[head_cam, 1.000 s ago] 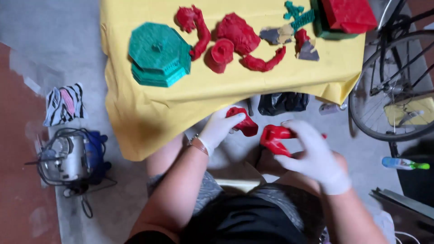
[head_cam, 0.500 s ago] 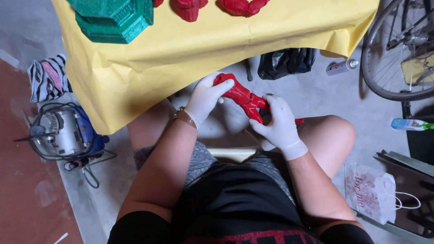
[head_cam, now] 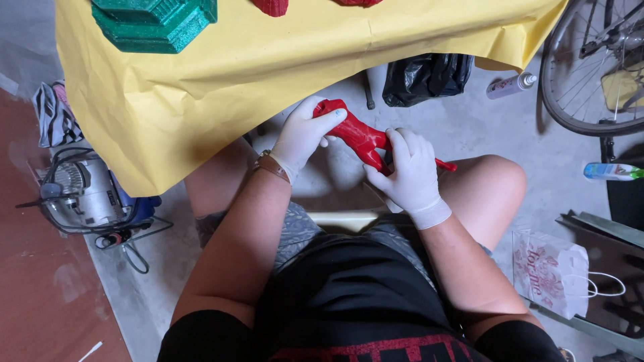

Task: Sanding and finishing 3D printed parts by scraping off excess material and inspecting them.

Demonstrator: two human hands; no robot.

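Red plastic part (head_cam: pixel 359 137), long and knobbly, is held above the lap at the middle of the view, between both white-gloved hands. Its thicker end is gripped by the left hand (head_cam: pixel 302 137), whose fingers are curled over the top of that end. The other end is clasped by the right hand (head_cam: pixel 410 175), fingers wrapped around it, and a thin red tip is seen sticking out past that hand toward 3 o'clock. A band is worn at the left wrist.

Toward 12 o'clock from the part, a table draped in a yellow sheet (head_cam: pixel 201 94) is seen, its cloth hanging down close behind the left hand. On the sheet, at 11 o'clock, a green stepped block (head_cam: pixel 157 23) is set, and the lower edges of further red pieces (head_cam: pixel 272 7) are cut off by the top of the frame.

At 1 o'clock, on the concrete floor, a black plastic bag (head_cam: pixel 426 77) is slumped; its contents cannot be told. Just beside it a spray can (head_cam: pixel 511 85) is laid on its side. A bicycle wheel (head_cam: pixel 594 67) is stood at 2 o'clock. At 4 o'clock a white paper bag with a red print (head_cam: pixel 550 271) is stood upright, its inside not shown. At 9 o'clock a small compressor (head_cam: pixel 84 194) with a coiled hose is placed on the floor.
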